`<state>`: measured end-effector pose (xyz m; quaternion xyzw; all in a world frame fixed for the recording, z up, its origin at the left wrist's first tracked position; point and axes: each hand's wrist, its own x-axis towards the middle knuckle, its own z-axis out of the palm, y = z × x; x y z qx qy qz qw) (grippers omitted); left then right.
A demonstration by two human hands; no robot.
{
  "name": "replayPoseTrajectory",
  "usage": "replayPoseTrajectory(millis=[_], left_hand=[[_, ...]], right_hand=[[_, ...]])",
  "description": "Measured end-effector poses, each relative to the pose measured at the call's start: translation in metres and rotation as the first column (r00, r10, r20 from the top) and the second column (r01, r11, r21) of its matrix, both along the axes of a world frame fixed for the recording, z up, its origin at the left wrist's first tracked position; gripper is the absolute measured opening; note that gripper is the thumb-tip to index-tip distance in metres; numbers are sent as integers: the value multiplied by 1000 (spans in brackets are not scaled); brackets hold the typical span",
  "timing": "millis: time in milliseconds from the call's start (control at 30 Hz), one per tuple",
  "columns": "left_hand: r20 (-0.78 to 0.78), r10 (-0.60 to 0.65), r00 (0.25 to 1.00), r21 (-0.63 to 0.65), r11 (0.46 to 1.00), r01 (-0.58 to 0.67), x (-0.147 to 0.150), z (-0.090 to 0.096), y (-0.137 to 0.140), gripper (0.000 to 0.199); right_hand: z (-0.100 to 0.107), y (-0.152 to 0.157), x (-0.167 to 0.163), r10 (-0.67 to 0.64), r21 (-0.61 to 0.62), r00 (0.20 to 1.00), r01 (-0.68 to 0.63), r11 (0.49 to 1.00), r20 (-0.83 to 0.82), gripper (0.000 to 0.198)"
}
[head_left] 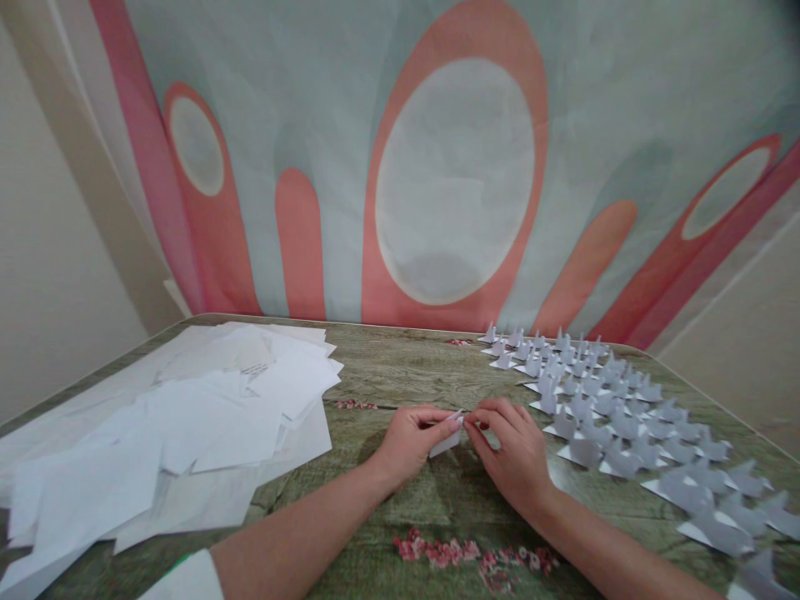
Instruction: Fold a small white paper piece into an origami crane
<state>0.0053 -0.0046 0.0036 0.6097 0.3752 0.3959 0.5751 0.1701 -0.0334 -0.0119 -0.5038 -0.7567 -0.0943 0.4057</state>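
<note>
Here, nearest me, pink printed blossoms (437,547) mark the wood-patterned tabletop (350,533). Just beyond, a small folded white paper (445,444) sits between my hands: my left hand (407,442) clamps it between thumb and fingers, my right hand (516,454) pinches its tip. White sheets (206,425) lie heaped to my left, bird-like origami figures (584,451) stand in rows to my right, and an orange-arched backdrop (337,250) rises behind.
</note>
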Motion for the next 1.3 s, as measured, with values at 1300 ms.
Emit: replayPoseTrajectory(millis=[1300], left_hand=[[122,5,993,-114,993,9,0,-2,1,25]], right_hand=[[3,-2,-9,163,-209,901,-264,942,-403,10]])
